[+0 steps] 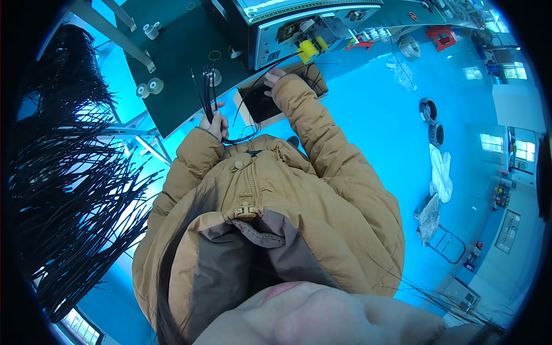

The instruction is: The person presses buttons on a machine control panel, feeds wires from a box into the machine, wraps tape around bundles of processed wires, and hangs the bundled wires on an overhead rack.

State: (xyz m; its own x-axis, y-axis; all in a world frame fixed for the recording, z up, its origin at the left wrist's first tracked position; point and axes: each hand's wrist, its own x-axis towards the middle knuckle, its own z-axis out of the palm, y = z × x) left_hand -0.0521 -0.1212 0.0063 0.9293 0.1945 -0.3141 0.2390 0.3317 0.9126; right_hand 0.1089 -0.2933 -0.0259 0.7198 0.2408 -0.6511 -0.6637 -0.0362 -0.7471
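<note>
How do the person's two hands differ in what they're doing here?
The left hand is closed around a bunch of thin black wires that stand up out of the fist; the right hand holds no bunch, its fingers touching a single black wire at the cardboard box. The left hand stays close to the chest, whereas the right hand reaches further out toward the machine. Both come out of tan jacket sleeves.

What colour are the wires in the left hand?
Black; the wires in the left hand show in the head view.
</note>
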